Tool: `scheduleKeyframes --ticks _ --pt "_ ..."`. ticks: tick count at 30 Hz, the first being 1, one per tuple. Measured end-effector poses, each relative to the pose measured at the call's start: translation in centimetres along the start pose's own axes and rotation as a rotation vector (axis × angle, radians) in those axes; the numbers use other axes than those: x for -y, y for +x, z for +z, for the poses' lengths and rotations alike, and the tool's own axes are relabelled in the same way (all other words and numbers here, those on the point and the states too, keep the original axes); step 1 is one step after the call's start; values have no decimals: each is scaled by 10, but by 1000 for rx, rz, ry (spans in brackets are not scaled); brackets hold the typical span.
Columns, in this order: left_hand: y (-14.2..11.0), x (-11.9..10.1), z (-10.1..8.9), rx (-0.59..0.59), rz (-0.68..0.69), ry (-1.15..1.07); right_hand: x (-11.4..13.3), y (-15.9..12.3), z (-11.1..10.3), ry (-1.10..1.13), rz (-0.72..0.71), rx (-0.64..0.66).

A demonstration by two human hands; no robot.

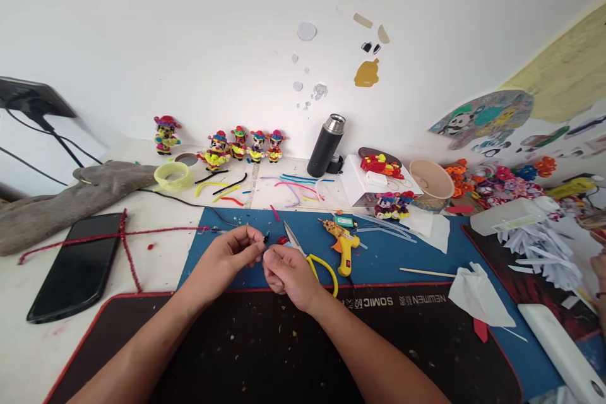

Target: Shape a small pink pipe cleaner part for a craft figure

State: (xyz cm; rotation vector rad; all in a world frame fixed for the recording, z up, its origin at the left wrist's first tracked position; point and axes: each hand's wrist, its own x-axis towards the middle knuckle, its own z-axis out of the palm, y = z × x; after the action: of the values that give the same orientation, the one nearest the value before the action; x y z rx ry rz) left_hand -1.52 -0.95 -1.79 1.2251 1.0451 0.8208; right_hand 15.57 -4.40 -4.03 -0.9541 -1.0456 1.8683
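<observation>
My left hand (230, 257) and my right hand (290, 274) meet over the blue mat (388, 255), fingertips pinched together. Between them sits a tiny dark piece (266, 238) with a small red bit (282, 240) beside it; I cannot make out what it is. Yellow-handled scissors (312, 259) lie just right of my right hand, blades pointing away. A yellow glue gun (344, 244) rests further right on the mat.
A black phone (78, 271) and a red pipe cleaner (118, 237) lie at the left. Several small colourful figures (241, 144) stand by the wall, near a black flask (326, 145). Loose pipe cleaners, a white box (362, 186), a paper bowl (430, 182) and paper scraps (478, 297) crowd the right.
</observation>
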Motion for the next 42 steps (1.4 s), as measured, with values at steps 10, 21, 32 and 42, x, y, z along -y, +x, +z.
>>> scheduleKeyframes --ticks 10,21,32,42 --pt "1 4 -6 -45 5 -47 -4 8 6 -137 -50 -95" --pt "0 -1 -3 -13 -29 -46 -13 10 0 -256 -94 -193" --pt "-1 -3 -1 -4 -42 -53 -18 9 -1 -394 -102 -213" --pt "0 0 -2 30 -60 -59 -13 8 2 -458 -105 -217"
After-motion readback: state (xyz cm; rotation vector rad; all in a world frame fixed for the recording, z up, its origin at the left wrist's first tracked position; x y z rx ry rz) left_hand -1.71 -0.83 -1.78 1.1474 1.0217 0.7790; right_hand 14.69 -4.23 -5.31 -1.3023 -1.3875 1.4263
